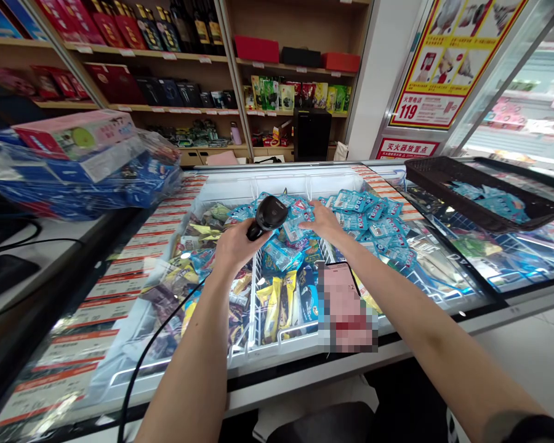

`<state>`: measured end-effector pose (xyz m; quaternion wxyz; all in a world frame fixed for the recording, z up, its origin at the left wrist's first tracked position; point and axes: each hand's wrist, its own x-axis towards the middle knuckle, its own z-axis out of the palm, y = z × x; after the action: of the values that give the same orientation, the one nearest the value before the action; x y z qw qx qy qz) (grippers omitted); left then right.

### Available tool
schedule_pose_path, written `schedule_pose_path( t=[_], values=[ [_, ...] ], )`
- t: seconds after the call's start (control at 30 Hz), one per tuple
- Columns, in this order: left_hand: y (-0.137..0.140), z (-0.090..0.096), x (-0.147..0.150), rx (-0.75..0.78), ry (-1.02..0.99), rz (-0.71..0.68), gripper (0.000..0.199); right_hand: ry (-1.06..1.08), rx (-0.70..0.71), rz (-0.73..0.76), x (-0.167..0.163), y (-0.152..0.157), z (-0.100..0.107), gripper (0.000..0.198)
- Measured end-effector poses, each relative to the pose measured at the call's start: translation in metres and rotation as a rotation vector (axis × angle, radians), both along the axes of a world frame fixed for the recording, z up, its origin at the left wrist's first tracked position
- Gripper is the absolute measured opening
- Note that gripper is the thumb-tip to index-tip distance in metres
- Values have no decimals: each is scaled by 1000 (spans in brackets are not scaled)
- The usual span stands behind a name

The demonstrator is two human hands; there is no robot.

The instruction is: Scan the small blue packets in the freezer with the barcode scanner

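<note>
My left hand point(236, 247) is wrapped round the handle of a black barcode scanner point(271, 213), whose head points to the right. A cable point(154, 335) runs from it toward the lower left. My right hand point(325, 220) pinches the edge of a small blue packet point(298, 212), just right of the scanner head. More blue packets point(381, 224) lie in a loose pile on the glass lid beyond my right wrist. Below the hands, wrapped ice creams point(284, 301) fill white wire baskets point(253, 307) inside the chest freezer. A partly blurred phone point(344, 301) lies near the front edge.
A dark basket point(447, 184) holding blue packets stands at the right. Plastic-wrapped boxes point(83, 163) are stacked at the left. Price labels point(133, 258) line the freezer glass. Shelves with bottles and boxes point(166, 58) stand behind, beside a wall poster point(452, 67).
</note>
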<state>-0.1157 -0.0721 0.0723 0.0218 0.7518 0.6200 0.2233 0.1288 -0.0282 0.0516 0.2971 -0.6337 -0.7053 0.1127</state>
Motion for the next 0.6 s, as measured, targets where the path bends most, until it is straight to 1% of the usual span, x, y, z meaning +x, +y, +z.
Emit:
schedule_pose_path(
  t=[0.1, 0.13, 0.17, 0.27, 0.33, 0.43, 0.5, 0.6],
  values=[
    [-1, 1, 2, -20, -14, -35, 56, 110, 54, -68, 23, -5, -1, 32],
    [-1, 1, 3, -24, -18, -54, 55, 155, 72, -89, 32, -8, -3, 25],
    [-1, 1, 4, -30, -22, -76, 54, 230, 82, -102, 40, -12, -7, 25],
    [-3, 1, 8, -51, -42, -158, 51, 527, 92, -111, 60, -21, -20, 34],
    [-5, 1, 12, -65, -56, -212, 48, 653, 113, -108, 66, -24, -28, 41],
    [-6, 0, 17, -91, -61, -274, 48, 694, 120, -84, 69, -24, -34, 49],
    [-6, 0, 19, -109, -51, -301, 50, 664, 114, -73, 69, -23, -34, 52],
    [-5, 0, 20, -117, -28, -310, 52, 601, 126, -56, 69, -22, -33, 52]
  ],
)
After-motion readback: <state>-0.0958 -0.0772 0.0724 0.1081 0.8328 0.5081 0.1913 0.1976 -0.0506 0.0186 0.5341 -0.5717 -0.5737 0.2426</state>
